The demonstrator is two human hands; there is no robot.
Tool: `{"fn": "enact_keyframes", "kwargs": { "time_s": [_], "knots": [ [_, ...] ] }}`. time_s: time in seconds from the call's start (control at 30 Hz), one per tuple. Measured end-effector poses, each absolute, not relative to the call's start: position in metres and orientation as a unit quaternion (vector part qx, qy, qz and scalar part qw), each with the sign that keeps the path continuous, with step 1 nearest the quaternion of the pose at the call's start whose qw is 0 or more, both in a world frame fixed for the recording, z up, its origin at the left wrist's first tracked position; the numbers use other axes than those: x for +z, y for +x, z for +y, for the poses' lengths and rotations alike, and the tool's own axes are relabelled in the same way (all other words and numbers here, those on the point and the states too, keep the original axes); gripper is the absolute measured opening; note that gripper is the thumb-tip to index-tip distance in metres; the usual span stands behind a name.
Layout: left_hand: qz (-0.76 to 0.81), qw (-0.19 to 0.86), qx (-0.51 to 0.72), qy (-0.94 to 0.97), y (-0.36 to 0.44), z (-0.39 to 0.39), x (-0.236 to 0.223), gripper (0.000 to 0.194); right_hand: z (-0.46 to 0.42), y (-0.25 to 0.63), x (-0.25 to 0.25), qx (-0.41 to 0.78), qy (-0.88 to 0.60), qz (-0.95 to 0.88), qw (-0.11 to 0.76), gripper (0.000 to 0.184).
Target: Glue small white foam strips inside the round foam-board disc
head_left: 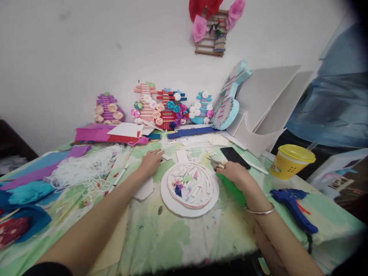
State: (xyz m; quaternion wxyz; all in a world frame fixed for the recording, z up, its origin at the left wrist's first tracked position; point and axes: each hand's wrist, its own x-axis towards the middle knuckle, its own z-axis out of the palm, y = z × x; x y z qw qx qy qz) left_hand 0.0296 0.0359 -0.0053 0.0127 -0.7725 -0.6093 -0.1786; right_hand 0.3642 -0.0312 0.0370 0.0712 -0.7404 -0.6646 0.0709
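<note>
White wall [86, 46] at the back, small flower-trimmed model instruments [166, 119] lined up along it, a larger pale-blue one [235, 111] leaning at their right end. Head view: green-and-white patterned table cover [169, 237] below me, a white round board [165, 193] on it between my hands, a smaller red-edged disc with white and coloured scraps on top. Left hand [151, 162] low over the cover, left of the board's far edge, fingers forward and loosely bent; small white piece [166, 157] at the tips, cannot tell whether pinched. Right hand [237, 173] closed round the handles of scissors [217, 164], blades pointing away, beside the board's far right edge. Black phone [235, 157] just beyond this hand; yellow tub [284, 163] and blue glue gun [296, 209] further right. White string [86, 166] heaped well left.
</note>
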Motion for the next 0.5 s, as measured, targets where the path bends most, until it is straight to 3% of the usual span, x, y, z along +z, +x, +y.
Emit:
{"fn": "enact_keyframes", "kwargs": {
  "time_s": [0.1, 0.33, 0.5],
  "knots": [
    [-0.584, -0.006, -0.161, -0.796, 0.033, 0.055, -0.005, 0.042, -0.021, 0.365, 0.035, 0.057, -0.768, -0.636, 0.055, 0.036],
    [-0.591, -0.017, -0.197, -0.782, 0.027, 0.065, 0.004, 0.015, 0.006, 0.370, 0.031, 0.048, -0.767, -0.639, 0.024, 0.026],
    [-0.598, -0.057, -0.277, -0.750, 0.027, 0.048, 0.012, 0.009, 0.016, 0.376, 0.031, 0.041, -0.757, -0.651, 0.041, 0.041]
  ]
}}
